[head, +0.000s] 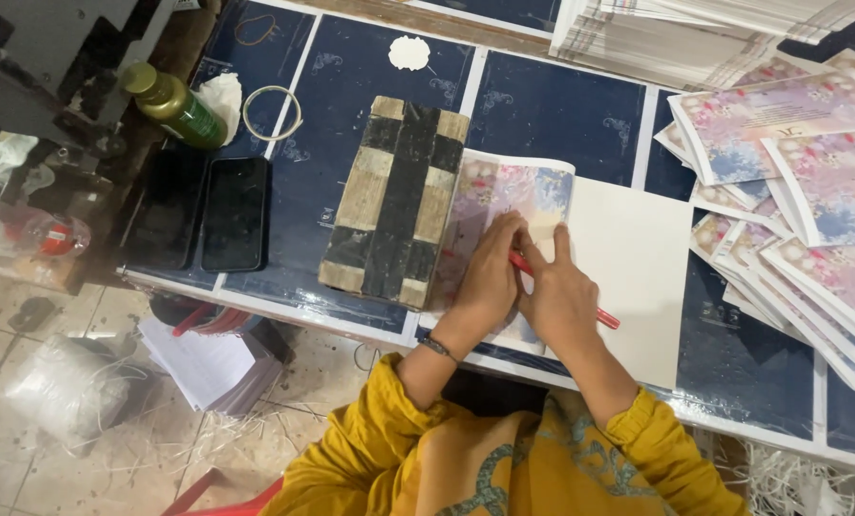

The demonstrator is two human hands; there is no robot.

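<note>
The head camera is looking steeply down from above the person's shoulders, sitting fairly near the table [580,115], which is running toward twelve o'clock, floor showing at eight o'clock.

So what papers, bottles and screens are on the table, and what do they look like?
Folded flowery card: table middle, pink, blue and cream, under both hands.
Heap of flowery printed sheets: right side, pink and blue with white borders, fanned out.
Green bottle with a gold cap: top left, lying tilted.
Two black phones: left edge, side by side, dark screens.
White paper stack: top right, striped edges.
</note>
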